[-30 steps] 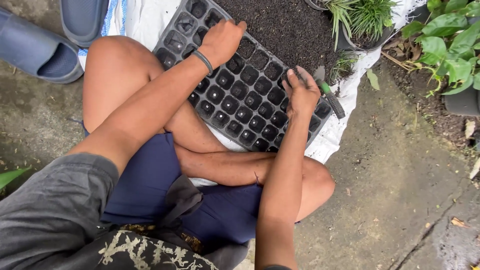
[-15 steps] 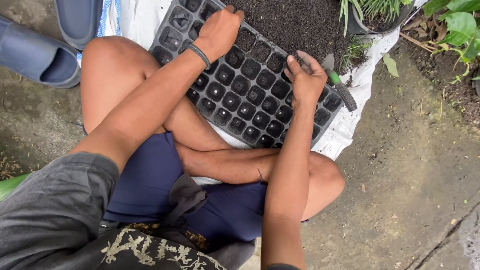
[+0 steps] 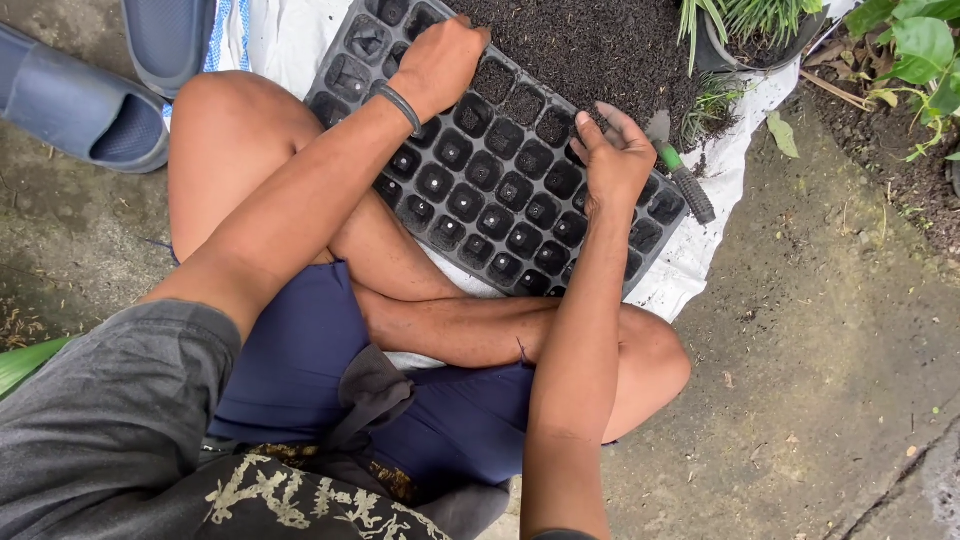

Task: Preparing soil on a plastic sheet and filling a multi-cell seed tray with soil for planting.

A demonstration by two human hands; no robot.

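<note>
A black plastic seedling tray [image 3: 480, 205] with many small square cells lies tilted across my crossed legs. Dark potting soil [image 3: 585, 45] is heaped on a white sheet [image 3: 690, 250] just beyond it and fills a few cells along the tray's far edge. My left hand [image 3: 440, 60] rests on that far edge with fingers curled over it, a dark band on the wrist. My right hand [image 3: 612, 160] lies on the tray's right part, fingers bent toward the soil. A small trowel with a green and black handle [image 3: 685, 185] lies just right of that hand.
Two blue slippers [image 3: 85, 105] sit on the concrete at upper left. A pot of grass-like plants [image 3: 745, 30] stands at the top right beside the soil, with broad green leaves [image 3: 915, 50] farther right. Bare concrete ground [image 3: 830, 380] spreads to the right.
The view has shifted slightly, so the tray and hands sit a bit higher and further right. My right hand moved a little toward the soil edge. My left hand stays on the far edge.
</note>
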